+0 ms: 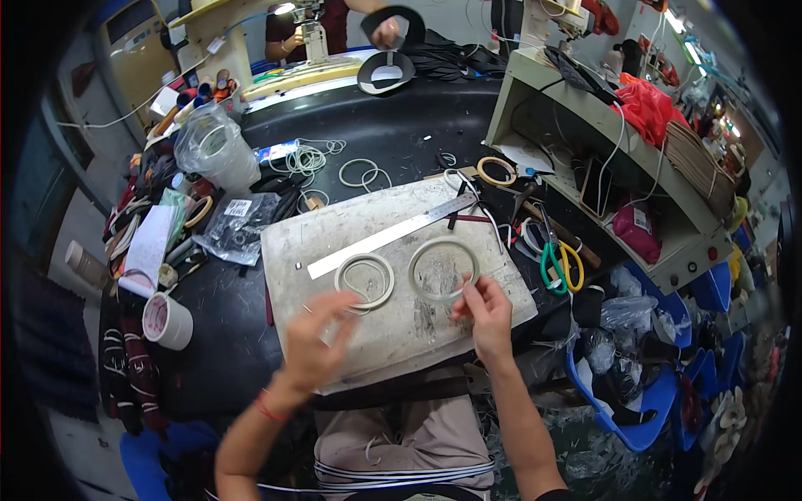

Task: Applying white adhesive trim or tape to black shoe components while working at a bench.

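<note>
My right hand (486, 317) pinches the lower right rim of a pale translucent ring (411, 265), which looks like a narrow roll of tape. A second pale ring (389, 292) lies left of it on a worn white board (501, 292), with a thinner ring showing inside. My left hand (322, 338) hovers at that ring's lower left, its fingers smeared by motion. A small light sliver shows by its fingers; I cannot make out whether it is held. Beyond the rings a steel ruler (388, 237) lies slantwise across the board.
Scissors with green and yellow handles (551, 267) lie right of the board. A white roll (168, 321), plastic bags (238, 225) and coiled cord (309, 159) crowd the left. A grey shelf unit (668, 242) stands right. Across the table, another person's hand (386, 33) holds a black piece.
</note>
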`<control>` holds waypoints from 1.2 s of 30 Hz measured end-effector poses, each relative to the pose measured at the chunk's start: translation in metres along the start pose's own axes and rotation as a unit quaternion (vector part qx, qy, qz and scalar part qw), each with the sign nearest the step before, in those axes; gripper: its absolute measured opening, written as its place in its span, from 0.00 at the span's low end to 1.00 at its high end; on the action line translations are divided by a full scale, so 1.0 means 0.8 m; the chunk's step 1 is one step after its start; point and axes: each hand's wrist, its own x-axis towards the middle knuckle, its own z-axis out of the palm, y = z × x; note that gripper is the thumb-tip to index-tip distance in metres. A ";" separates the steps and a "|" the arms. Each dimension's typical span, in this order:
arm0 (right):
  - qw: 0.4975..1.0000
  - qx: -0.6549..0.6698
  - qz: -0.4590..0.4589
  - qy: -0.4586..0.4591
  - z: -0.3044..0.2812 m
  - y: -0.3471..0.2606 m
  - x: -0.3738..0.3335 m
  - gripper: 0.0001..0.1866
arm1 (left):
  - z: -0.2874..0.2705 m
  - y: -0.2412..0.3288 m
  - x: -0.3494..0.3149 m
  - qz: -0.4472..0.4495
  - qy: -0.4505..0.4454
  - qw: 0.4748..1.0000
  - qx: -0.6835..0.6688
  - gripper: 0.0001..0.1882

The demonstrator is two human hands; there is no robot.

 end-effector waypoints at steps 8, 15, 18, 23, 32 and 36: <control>0.987 0.131 0.093 -0.026 0.000 -0.020 -0.110 0.12 | 0.075 0.081 -0.076 -0.243 0.035 0.857 -0.454 0.17; 0.982 0.134 0.133 -0.028 -0.010 0.004 -0.145 0.12 | 0.058 0.076 -0.090 -0.281 -0.075 0.824 -0.487 0.20; 0.984 0.134 0.118 -0.025 -0.019 0.001 -0.149 0.13 | 0.061 0.085 -0.089 -0.346 -0.095 0.736 -0.574 0.18; 0.978 0.152 0.141 -0.037 -0.011 -0.001 -0.153 0.13 | 0.062 0.096 -0.086 -0.368 -0.041 0.677 -0.636 0.15; 0.996 -0.033 0.012 -0.077 -0.001 -0.003 -0.162 0.27 | 0.058 0.074 -0.097 -0.304 -0.076 0.794 -0.521 0.11; 0.977 0.071 0.001 -0.199 0.026 -0.038 -0.162 0.37 | 0.056 0.085 -0.088 -0.226 -0.199 0.823 -0.481 0.12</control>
